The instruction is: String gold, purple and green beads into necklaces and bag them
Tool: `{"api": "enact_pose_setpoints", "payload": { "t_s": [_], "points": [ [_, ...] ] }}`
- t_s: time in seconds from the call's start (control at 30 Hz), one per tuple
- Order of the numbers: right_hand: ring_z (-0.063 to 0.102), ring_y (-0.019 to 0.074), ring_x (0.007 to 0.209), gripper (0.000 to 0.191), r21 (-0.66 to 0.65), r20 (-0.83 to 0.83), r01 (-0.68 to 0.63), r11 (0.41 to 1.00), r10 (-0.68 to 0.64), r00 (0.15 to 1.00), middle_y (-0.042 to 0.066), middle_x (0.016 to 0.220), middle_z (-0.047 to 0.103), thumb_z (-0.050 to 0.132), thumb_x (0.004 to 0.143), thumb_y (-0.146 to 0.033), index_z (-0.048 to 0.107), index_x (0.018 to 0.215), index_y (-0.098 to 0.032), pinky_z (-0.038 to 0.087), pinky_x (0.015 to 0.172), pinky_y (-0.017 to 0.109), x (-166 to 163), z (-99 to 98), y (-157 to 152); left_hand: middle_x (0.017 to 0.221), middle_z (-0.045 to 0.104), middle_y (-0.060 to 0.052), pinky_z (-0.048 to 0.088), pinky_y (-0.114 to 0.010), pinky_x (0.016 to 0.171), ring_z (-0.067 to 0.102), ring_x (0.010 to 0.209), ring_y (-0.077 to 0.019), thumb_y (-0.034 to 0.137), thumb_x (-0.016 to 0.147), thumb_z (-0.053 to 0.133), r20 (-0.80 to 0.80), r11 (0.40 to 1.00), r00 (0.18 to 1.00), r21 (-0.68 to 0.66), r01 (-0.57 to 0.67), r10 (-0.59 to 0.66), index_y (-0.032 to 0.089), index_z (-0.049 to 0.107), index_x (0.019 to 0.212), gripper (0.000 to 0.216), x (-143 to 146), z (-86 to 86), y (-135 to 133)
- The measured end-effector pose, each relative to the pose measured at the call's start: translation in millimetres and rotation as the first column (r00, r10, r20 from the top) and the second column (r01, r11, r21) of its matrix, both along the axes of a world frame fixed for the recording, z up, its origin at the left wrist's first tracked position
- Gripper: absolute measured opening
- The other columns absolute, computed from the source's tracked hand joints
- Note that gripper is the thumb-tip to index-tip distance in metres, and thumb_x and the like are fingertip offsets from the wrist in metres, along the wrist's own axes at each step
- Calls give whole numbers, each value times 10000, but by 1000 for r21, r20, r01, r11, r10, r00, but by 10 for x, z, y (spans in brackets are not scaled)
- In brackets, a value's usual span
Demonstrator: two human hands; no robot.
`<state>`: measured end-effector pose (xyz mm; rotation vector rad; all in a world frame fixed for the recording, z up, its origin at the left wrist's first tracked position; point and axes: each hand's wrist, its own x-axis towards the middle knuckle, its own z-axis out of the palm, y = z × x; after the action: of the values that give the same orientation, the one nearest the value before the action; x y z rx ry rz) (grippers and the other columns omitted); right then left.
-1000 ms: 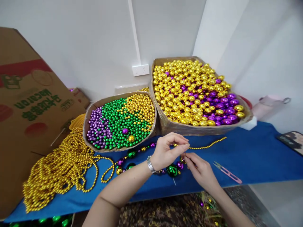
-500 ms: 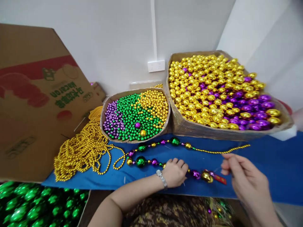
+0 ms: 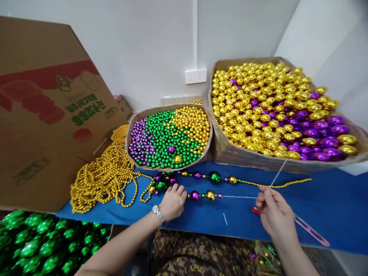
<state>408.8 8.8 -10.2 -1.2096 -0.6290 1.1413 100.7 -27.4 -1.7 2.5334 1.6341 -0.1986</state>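
A strand of purple, green and gold beads (image 3: 210,195) lies in a loop on the blue cloth. My left hand (image 3: 173,203), with its fingers curled down, grips the loop's near side. From the last small purple bead, a thin white string (image 3: 238,197) runs straight to my right hand (image 3: 274,211). That hand pinches the string, and a pale free end sticks up past the fingertips. Partly behind my right hand are a red object (image 3: 255,210) and a pink-handled tool (image 3: 312,230). The strand's far side continues into a fine gold bead chain (image 3: 276,185).
A box of small beads (image 3: 212,134) and a larger box (image 3: 244,155) of gold and purple beads stand behind the strand. Gold bead chains (image 3: 100,180) are heaped at left, beside a tall carton (image 3: 43,115). Large green beads (image 3: 43,245) fill the lower left corner.
My left hand has moved left along the strand, bunching beads there. My right hand has also shifted left, and the white string now shows taut. The pink-handled tool has come into sight.
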Motion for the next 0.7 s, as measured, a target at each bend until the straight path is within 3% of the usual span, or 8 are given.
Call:
{"api": "enact_pose_setpoints", "payload": {
  "t_s": [0.1,0.23,0.37,0.47,0.6,0.63,0.7],
  "points": [
    [471,53,479,427,-5,-44,56,998,-56,997,-40,607,557,778,578,-498,597,797,-179,368,427,171,-24,-35,23,1048,497,-118,415,-436,804,419,994,-291,182,703,547,9,1000,1000,-10,5,-5,167,516,1001,300,-10,-19,-50],
    [445,47,467,405,-11,-61,182,983,-182,981,-43,611,559,794,550,-461,581,757,-187,361,424,183,185,-37,99,1042,497,-123,421,-433,790,414,986,-293,189,693,553,29,999,999,-27,23,-23,156,520,983,294,52,-53,-87],
    [419,67,453,335,-14,-49,296,955,-296,954,-40,589,527,798,550,-392,590,731,-203,325,375,209,444,62,154,1026,516,-129,435,-434,762,432,964,-296,205,701,552,33,1000,999,-20,-2,2,149,532,971,277,73,-60,-72],
    [416,86,476,267,4,-34,360,933,-359,933,-23,637,540,791,581,-360,611,727,-227,312,358,233,455,169,142,1018,544,-123,446,-435,756,459,952,-295,216,717,551,57,1000,998,13,1,-1,150,545,998,289,85,-65,-71],
    [474,105,563,283,72,29,221,973,-224,974,-24,659,533,758,645,-439,632,789,-231,377,411,238,204,244,30,1080,580,-97,468,-364,772,507,962,-254,321,767,571,220,994,974,103,28,-50,185,548,1108,367,70,-46,-60],
    [488,102,583,301,91,59,170,981,-176,983,-28,665,532,748,659,-452,633,818,-224,402,438,232,133,242,-12,1061,599,-75,470,-324,770,528,940,-225,354,782,568,277,989,960,148,-3,-39,208,565,1095,345,16,-19,-52],
    [501,89,593,330,100,131,86,991,-99,986,-36,683,536,716,696,-476,629,871,-211,444,490,220,23,211,-98,955,636,-34,466,-258,749,565,858,-171,384,813,544,367,946,927,264,-188,82,243,618,990,238,-222,74,-53]
  ]
}}
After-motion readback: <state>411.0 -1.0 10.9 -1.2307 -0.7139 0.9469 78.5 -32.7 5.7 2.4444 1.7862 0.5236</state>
